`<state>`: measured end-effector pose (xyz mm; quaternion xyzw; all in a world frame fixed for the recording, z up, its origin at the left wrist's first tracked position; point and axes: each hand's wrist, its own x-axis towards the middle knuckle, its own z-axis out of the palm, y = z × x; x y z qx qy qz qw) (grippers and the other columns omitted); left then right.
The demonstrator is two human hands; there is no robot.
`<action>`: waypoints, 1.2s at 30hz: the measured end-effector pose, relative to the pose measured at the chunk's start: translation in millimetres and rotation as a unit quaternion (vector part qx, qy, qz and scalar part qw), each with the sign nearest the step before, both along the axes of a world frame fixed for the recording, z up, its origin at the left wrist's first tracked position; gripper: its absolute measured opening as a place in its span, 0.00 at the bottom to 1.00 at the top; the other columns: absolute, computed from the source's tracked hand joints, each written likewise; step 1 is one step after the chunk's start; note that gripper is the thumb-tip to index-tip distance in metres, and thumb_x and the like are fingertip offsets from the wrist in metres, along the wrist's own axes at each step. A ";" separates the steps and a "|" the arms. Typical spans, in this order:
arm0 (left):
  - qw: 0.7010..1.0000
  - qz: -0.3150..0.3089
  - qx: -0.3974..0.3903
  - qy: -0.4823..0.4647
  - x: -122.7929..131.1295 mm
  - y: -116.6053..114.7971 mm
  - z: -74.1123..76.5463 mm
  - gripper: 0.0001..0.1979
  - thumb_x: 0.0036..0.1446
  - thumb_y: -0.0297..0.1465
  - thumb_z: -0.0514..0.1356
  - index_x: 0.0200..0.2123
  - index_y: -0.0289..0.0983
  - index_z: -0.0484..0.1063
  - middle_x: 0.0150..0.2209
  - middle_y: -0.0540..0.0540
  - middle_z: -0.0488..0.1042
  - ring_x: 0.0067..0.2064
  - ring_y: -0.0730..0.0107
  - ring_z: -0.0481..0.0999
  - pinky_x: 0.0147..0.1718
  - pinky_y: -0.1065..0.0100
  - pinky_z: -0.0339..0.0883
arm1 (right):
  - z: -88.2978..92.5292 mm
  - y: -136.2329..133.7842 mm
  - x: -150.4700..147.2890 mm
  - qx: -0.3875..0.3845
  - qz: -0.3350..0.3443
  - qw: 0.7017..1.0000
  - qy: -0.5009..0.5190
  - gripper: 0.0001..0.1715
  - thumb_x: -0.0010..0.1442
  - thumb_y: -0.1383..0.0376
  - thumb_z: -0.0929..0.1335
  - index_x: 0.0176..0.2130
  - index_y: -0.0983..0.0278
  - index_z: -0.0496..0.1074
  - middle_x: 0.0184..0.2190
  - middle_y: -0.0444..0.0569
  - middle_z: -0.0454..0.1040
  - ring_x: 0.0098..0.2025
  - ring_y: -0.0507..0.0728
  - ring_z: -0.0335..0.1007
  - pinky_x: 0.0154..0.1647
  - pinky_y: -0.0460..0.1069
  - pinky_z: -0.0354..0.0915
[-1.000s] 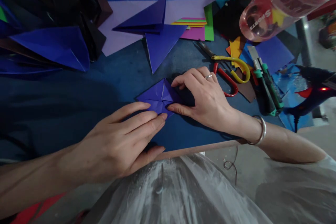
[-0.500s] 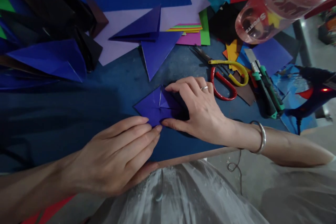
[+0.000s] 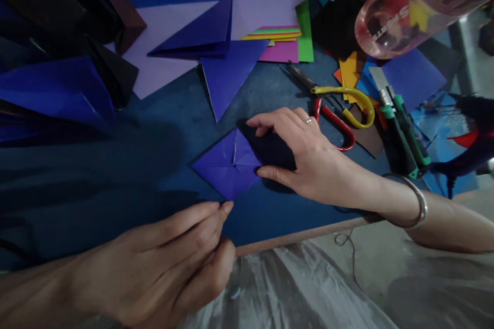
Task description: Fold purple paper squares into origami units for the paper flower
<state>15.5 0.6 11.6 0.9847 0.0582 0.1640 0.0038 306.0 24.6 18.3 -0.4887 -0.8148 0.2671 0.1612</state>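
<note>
Folded violet-blue paper diamond (image 3: 222,175) lies mid-frame; right hand (image 3: 309,151), fingers parted, touches its right corner; left hand (image 3: 162,264) bunches fingers below, grip unclear.

Item: my left hand (image 3: 165,262), drawn back toward me. Fingertips (image 3: 227,207), earlier pressed on the folded purple paper (image 3: 226,169), now bunched at its near corner; contact cannot be told. Left thumb, earlier stretched, now bent below those fingers.

Item: the paper, near half now bare beyond my left fingertips, near corner uncovered.

Item: my right hand (image 3: 309,149), shifted outward. Thumb, earlier over the paper's near right part, now at its right edge; index finger now just beside the upper right edge.
</note>
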 end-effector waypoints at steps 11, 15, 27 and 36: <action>0.990 0.032 -0.062 -0.119 13.2 13.3 -9.7 0.08 0.73 0.29 0.55 0.43 0.36 0.73 0.40 0.44 0.86 0.41 0.64 0.85 0.53 0.57 0.77 | -8.7 7.5 6.9 0.031 0.035 0.999 0.011 0.28 0.66 0.60 0.75 0.61 0.61 0.70 0.56 0.55 0.78 0.56 0.68 0.72 0.58 0.63 0.66; 0.971 0.155 -0.090 -0.156 17.7 21.0 -5.0 0.05 0.69 0.26 0.60 0.47 0.38 0.71 0.42 0.46 0.85 0.42 0.63 0.84 0.47 0.60 0.77 | -12.6 4.4 2.6 0.053 0.014 0.998 0.019 0.33 0.65 0.49 0.76 0.60 0.62 0.71 0.53 0.56 0.79 0.54 0.67 0.73 0.57 0.62 0.66; 0.891 0.291 -0.323 -0.131 33.0 56.8 -8.2 0.19 0.60 0.37 0.68 0.53 0.39 0.74 0.47 0.43 0.82 0.44 0.59 0.81 0.42 0.60 0.77 | -5.5 -1.6 -23.4 0.098 -0.054 0.986 -0.127 0.25 0.59 0.49 0.81 0.42 0.66 0.78 0.43 0.56 0.78 0.50 0.67 0.73 0.51 0.58 0.67; 0.845 0.266 -0.443 -0.136 43.4 94.1 -9.3 0.21 0.71 0.41 0.65 0.61 0.37 0.72 0.59 0.39 0.76 0.55 0.55 0.79 0.53 0.49 0.79 | -3.7 19.9 -32.3 0.112 -0.067 0.991 -0.040 0.29 0.58 0.60 0.81 0.53 0.68 0.73 0.49 0.60 0.79 0.53 0.66 0.76 0.54 0.58 0.68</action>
